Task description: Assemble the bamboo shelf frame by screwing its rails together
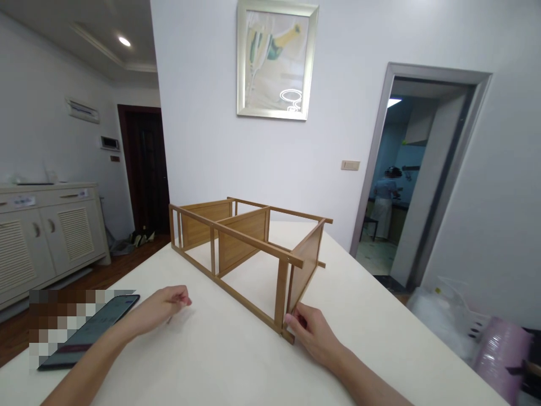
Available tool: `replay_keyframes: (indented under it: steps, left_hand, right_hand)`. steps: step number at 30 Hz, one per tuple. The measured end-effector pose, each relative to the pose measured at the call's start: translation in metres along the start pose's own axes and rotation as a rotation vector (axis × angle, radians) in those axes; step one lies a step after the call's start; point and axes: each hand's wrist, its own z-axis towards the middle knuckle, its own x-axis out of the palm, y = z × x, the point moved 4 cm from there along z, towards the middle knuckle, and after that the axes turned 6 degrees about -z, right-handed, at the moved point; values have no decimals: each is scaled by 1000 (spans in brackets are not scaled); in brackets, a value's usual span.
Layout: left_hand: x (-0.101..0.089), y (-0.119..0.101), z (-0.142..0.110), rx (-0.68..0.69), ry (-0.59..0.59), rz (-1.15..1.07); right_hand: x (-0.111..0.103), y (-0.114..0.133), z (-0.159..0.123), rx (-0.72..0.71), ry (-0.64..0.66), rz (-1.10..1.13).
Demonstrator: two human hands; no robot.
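Note:
A wooden shelf rack (243, 239) lies on its side on the white table (203, 361), its slatted frame facing me and its shelf boards standing upright. My right hand (315, 332) is closed at the rack's near right corner, thumb against the lower rail end and fingers curled by the end board. My left hand (164, 307) hovers over the table to the left of the rack, apart from it. Its fingers are curled together, and a small thin thing shows below them, too blurred to name.
A tablet-like device (91, 332) lies at the table's left, beside my left forearm. Clear plastic wrapping (443, 316) and a pink wrapped bundle (501, 355) are beyond the right table edge. A person (385, 197) stands in the room through the doorway.

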Motion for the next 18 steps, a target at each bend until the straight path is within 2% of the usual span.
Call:
replay_keyframes:
  steps: [3, 6, 9, 11, 14, 18]
  left_hand:
    - [21, -53, -1, 174, 22, -86]
    - [42, -117, -5, 341, -14, -185]
    - [59, -177, -10, 436, -67, -406]
    - [66, -206, -11, 481, -123, -572]
    - [70, -230, -8, 552, -308, -737]
    - [76, -231, -3, 711, -581, -670]
  right_hand:
    - [1, -2, 1, -1, -18, 15]
    - [1, -5, 2, 1, -38, 41]
    - [1, -8, 4, 18, -66, 58]
    - [1, -9, 4, 26, -81, 63]
    - [1, -12, 5, 30, -92, 59]
    - [-1, -16, 7, 25, -134, 47]
